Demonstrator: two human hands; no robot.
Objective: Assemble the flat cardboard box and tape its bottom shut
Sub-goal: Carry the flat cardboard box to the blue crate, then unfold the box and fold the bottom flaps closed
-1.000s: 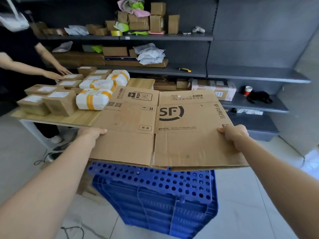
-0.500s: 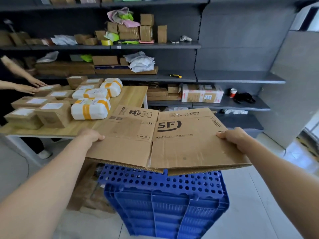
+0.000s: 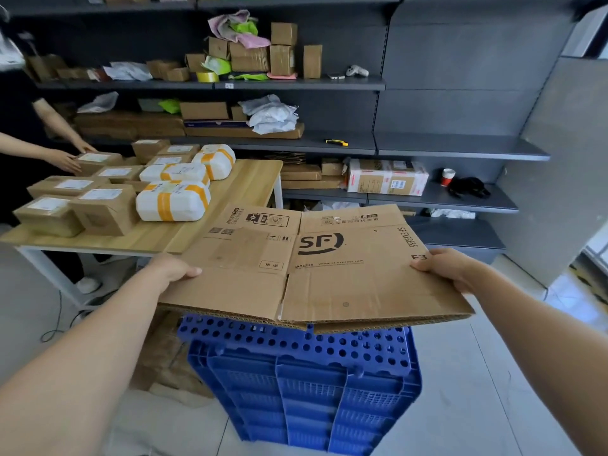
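Note:
A flattened brown cardboard box point(image 3: 316, 271) printed with a black SF logo is held level in front of me, above a blue plastic crate. My left hand point(image 3: 172, 269) grips its left edge, thumb on top. My right hand point(image 3: 444, 266) grips its right edge, thumb on the upper face. The fingers of both hands are hidden under the cardboard.
A stack of blue perforated crates point(image 3: 306, 380) stands on the floor under the box. To the left, a wooden table point(image 3: 250, 185) carries several brown parcels and white parcels with orange tape; another person's hands point(image 3: 65, 159) rest on parcels there. Dark shelves point(image 3: 444, 146) with boxes line the back.
The flattened box has moved back from over the table toward me and to the right, and now sits above the blue crates. Both hands keep the same grip.

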